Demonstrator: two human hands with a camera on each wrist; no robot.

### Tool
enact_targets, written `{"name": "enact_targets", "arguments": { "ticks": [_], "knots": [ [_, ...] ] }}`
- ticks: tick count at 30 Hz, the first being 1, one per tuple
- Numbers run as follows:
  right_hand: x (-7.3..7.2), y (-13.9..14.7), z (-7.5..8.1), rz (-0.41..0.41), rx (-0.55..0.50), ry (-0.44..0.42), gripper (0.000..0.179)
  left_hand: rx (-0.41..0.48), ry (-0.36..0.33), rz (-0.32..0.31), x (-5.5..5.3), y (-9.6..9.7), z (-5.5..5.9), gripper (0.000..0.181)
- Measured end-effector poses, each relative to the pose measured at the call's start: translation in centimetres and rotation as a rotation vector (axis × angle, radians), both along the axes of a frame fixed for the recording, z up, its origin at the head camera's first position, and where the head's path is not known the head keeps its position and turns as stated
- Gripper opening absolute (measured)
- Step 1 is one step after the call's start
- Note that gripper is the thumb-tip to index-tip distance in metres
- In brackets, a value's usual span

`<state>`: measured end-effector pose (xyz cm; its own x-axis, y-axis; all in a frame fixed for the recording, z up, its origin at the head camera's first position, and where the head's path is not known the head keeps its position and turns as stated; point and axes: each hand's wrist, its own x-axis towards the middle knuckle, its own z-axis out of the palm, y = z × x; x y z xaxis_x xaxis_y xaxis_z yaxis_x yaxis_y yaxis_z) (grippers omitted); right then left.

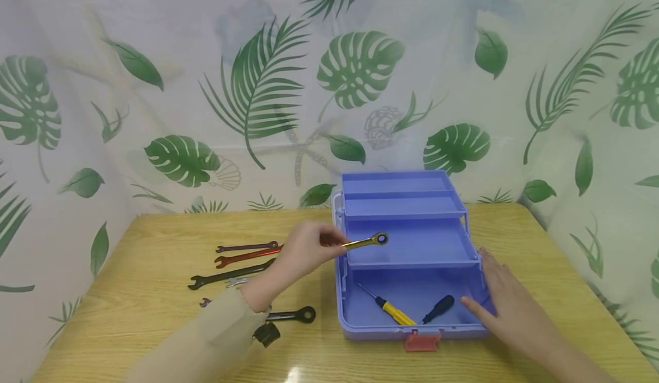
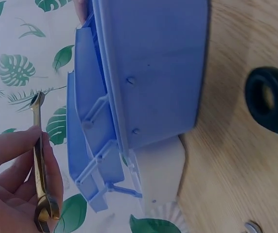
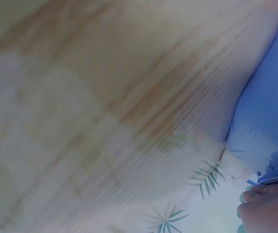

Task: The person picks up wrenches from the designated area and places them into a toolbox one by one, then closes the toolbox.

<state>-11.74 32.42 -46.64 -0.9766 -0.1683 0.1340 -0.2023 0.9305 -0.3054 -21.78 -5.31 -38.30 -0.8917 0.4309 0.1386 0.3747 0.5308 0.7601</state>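
My left hand pinches a gold ratcheting combination wrench between thumb and fingers, raised at the left side of a blue-purple toolbox. The wrench's ring end points right, over the middle tray; its open end shows below the fingers in the left wrist view. My right hand rests against the toolbox's right side, fingers extended along the outside and thumb over the edge. Two tiers of trays stand unfolded at the back. In the bottom compartment lie a yellow-and-black screwdriver and a black-handled one.
Left of the toolbox, several wrenches lie on the wooden table, among them a purple one, a red one and a black one. A dark ratcheting wrench lies near the sleeve. A leaf-printed curtain hangs behind.
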Motion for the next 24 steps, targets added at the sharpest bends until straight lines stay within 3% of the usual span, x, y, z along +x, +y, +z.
{"name": "enact_targets", "arguments": {
  "ticks": [11, 16, 24],
  "knots": [
    [0.0, -0.1, 0.1, -0.004, 0.003, -0.017, 0.1, -0.003, 0.035, -0.105, -1.0, 3.5, 0.1, 0.012],
    [0.1, -0.2, 0.2, -0.005, -0.003, -0.02, 0.1, -0.033, 0.028, -0.112, -1.2, 4.8, 0.1, 0.012],
    [0.1, -0.2, 0.1, -0.008, -0.004, -0.023, 0.1, -0.004, -0.02, -0.118, -1.3, 6.8, -0.2, 0.011]
  ]
}}
